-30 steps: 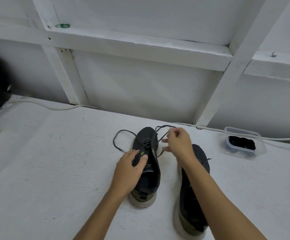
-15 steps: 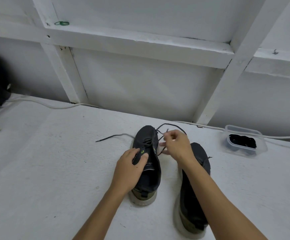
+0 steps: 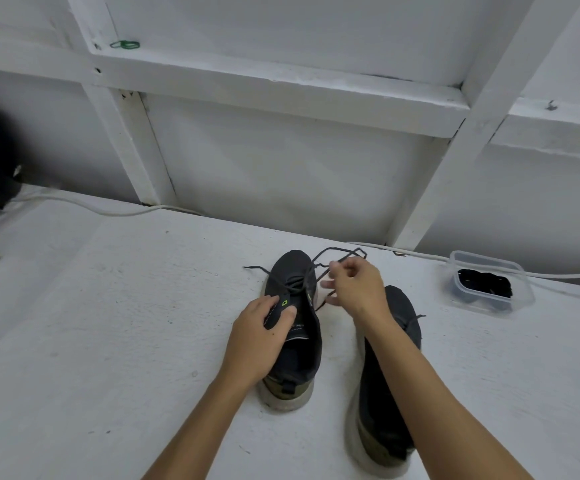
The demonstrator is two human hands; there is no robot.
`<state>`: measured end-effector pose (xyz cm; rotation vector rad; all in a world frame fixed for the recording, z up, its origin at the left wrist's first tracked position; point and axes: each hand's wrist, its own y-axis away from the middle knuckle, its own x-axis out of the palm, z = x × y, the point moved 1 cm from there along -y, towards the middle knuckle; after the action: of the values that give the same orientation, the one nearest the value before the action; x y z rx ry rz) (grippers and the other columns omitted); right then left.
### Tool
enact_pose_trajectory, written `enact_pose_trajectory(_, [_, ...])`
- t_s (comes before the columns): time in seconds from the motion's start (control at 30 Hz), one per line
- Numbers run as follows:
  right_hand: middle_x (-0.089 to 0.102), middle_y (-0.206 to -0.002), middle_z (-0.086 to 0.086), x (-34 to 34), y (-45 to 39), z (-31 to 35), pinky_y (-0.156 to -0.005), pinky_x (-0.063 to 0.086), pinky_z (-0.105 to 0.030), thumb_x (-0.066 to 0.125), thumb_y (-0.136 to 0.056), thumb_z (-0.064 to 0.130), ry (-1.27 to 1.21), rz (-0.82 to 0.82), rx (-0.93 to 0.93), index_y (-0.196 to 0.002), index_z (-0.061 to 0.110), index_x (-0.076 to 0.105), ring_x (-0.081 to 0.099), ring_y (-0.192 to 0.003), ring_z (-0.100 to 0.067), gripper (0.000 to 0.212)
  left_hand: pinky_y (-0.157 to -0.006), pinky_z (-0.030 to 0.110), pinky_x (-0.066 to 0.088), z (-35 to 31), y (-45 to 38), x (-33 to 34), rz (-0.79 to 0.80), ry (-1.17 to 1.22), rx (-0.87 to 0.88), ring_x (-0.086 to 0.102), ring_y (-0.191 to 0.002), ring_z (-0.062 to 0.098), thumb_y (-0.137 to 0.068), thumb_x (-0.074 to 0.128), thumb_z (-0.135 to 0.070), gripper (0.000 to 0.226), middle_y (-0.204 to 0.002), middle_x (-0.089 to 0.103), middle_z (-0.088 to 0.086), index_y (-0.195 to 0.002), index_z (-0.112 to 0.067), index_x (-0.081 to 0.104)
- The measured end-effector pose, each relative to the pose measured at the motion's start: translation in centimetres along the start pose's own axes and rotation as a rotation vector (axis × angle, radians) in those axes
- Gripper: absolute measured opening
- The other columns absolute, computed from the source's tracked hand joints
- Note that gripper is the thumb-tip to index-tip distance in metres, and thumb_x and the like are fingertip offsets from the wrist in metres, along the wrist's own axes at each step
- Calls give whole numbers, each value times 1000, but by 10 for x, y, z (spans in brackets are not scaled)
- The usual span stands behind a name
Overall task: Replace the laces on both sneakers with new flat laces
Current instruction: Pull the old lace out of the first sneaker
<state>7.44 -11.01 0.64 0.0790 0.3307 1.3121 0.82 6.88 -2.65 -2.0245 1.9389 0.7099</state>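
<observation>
Near the back edge of the white bench [image 3: 108, 341], two dark sneakers stand side by side, toes toward the wall. The left hand [image 3: 259, 336] grips the tongue of the left sneaker [image 3: 293, 327], thumb and fingers curled round it, holding it down. The right hand [image 3: 356, 289] hovers just right of that shoe's toe end, pinching the old lace [image 3: 337, 252], which loops toward the wall and runs back into the lower eyelets. The shoe's long axis points away from the person, so the lace probably has to be drawn toward the wall and rightward, and the right hand is nearer. The right sneaker [image 3: 404, 317] lies under the right forearm. A clear tub [image 3: 489, 287] of dark laces sits near the right back edge. A green mark shows on the tongue; the small print below it is unreadable.
</observation>
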Motion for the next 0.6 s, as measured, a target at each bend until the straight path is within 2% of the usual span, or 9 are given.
enact_pose_trajectory(0.07, [70,-95,-10,-8,-5,2,-55,60,-30,60,-102,25,-35,-132,19,-95,11,63,75,-77,-15,16,-104,23,33,1,0,0,2,0,-1,44,-133,6,-94,55,-57,55,-146,50,-12,-141,-29,54])
enact_pose_trajectory(0.1, [71,-95,-11,-11,-6,2,-58,62,-33,61,-101,28,36,-107,29,-95,11,65,74,-78,-16,18,-104,23,33,1,0,0,2,2,-2,44,-133,6,-94,55,-57,55,-146,50,-12,-141,-29,54])
enact_pose_trajectory(0.2, [75,-93,-5,-10,0,2,-58,62,-32,68,-95,41,290,239,110,-93,13,73,75,-78,-11,28,-102,22,34,0,-1,0,-3,-4,1,46,-129,4,-94,54,-57,55,-144,52,-12,-140,-29,54])
enact_pose_trajectory(0.27, [76,-88,-2,-4,7,0,-60,62,-30,73,-91,39,312,334,88,-90,16,76,75,-81,-11,23,-102,22,35,0,-1,0,-10,-5,1,47,-127,4,-94,55,-56,53,-142,53,-12,-139,-28,55])
enact_pose_trajectory(0.33, [76,-84,-1,2,9,-2,-63,64,-31,75,-91,29,276,254,2,-84,16,76,75,-83,-18,14,-104,24,36,0,-1,0,-12,1,-4,47,-128,5,-94,55,-56,54,-142,53,-12,-140,-28,55])
enact_pose_trajectory(0.4, [74,-87,-4,6,9,-4,-60,63,-31,70,-94,24,229,188,-38,-86,15,72,75,-80,-20,12,-105,24,36,0,-1,-1,-10,-4,-1,47,-129,6,-94,55,-56,54,-143,53,-11,-140,-27,55])
enact_pose_trajectory(0.53, [64,-99,-11,-2,-3,1,-56,61,-35,51,-105,22,-98,-64,100,-104,6,57,76,-75,-17,17,-105,23,34,0,0,0,-7,-17,9,46,-130,6,-94,55,-56,55,-144,52,-12,-141,-27,55])
enact_pose_trajectory(0.6, [65,-98,-11,-8,-6,3,-56,61,-35,55,-104,28,-69,-20,162,-103,6,62,76,-78,-18,23,-104,23,35,0,0,0,-6,-7,2,47,-129,5,-94,55,-56,55,-143,53,-13,-140,-27,55])
